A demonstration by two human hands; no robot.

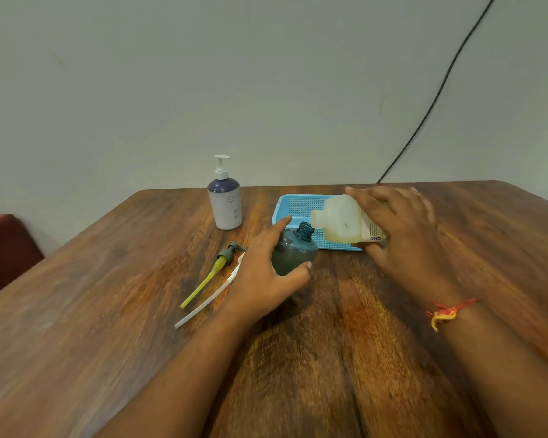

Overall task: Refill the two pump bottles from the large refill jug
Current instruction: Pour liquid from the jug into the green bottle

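My left hand [263,273] grips a dark teal pump bottle [293,251] that stands on the table with its threaded neck open. My right hand [399,229] holds the translucent refill jug [339,221] tipped on its side, its mouth pointing left just above and beside the bottle's neck; pale yellow liquid lies in the jug's lower side. A second pump bottle [225,200], white with a dark top and its pump fitted, stands at the back left. Two removed pumps lie left of my hand: a grey one with a yellow tube [214,271] and a white tube [203,306].
A light blue perforated tray [293,205] sits behind the teal bottle, under the jug. The wooden table [108,295] ends at a pale wall. A black cable [437,96] runs down the wall at the right. A dark red seat [4,248] shows at the far left.
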